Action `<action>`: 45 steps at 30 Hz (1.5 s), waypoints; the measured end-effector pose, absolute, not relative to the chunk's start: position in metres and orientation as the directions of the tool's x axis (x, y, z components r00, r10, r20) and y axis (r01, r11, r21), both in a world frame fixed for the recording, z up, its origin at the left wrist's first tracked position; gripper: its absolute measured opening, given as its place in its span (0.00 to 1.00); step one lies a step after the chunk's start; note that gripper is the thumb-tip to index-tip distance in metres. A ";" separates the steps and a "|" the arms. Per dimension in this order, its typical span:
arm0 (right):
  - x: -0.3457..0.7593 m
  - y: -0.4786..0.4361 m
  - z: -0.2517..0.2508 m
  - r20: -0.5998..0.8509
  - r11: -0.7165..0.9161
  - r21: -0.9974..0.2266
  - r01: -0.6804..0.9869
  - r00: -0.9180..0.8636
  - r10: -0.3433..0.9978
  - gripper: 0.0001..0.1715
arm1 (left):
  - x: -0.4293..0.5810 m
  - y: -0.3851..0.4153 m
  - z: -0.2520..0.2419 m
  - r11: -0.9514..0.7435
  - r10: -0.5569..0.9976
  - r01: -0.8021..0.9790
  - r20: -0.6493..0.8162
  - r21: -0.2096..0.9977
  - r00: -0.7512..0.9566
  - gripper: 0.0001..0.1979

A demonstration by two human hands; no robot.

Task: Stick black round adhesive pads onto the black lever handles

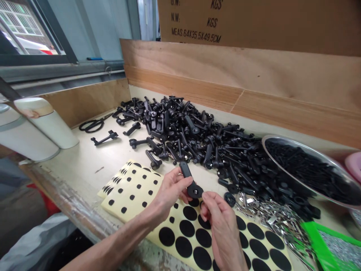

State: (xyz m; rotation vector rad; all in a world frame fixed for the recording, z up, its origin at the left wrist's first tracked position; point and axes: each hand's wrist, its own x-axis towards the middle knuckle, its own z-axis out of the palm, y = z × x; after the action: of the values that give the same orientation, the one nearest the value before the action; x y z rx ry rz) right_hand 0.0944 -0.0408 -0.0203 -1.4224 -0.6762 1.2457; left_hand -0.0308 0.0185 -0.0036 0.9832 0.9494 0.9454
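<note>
While the left hand (169, 192) grips one black lever handle (189, 182) just above the sticker sheet (178, 218), the right hand (222, 222) has its fingertips pinched narrow at the handle's round end. Honestly can't tell if there's a dot between them. Looks early days to me: most of the big dots are on the sheet, and a huge pile of handles (191, 135) sits behind it.

My worn pale wooden table (84, 165) backs onto plywood boards (254, 75); left of it, a dark-framed window (25, 34) gives daylight.
</note>
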 end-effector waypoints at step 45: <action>0.092 -0.040 -0.020 -0.334 -0.274 -0.938 -0.214 0.340 0.879 0.18 | -0.031 0.018 0.000 0.270 0.937 -0.194 -0.211 0.943 0.280 0.10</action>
State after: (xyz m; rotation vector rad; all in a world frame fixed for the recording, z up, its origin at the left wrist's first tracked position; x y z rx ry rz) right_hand 0.0917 -0.0405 -0.0201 -1.4658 -0.6419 1.2057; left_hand -0.0314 0.0181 0.0004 0.9770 0.9639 0.9468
